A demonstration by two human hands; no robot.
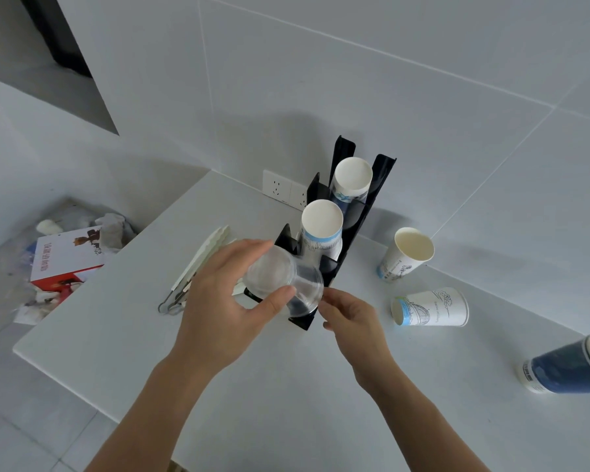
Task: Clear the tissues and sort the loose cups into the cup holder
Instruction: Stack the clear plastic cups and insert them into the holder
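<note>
Two hands meet at the near end of the black cup holder (351, 229) on the white table (252, 386). Your left hand (225, 311) grips a clear plastic cup (280, 284), thumb & fingers wrapped round it, its base turned toward you, held tilted over the holder's front slot. Your right hand (349, 320) pinches at that cup's rim w/ curled fingertips, touching the holder's near edge. In the holder: 2 white paper cup stacks, mouths up, front one (322, 229) just behind the clear cup, rear one (352, 178) farther back. Loose on the table, right of the holder: upright white cup (406, 255), white cup on its side (430, 307), blue cup (566, 364) lying near the right edge. Tongs (198, 267) lie left of the holder. Crumpled tissues (111, 226) sit in the bin (11, 253) left of the table.
</note>
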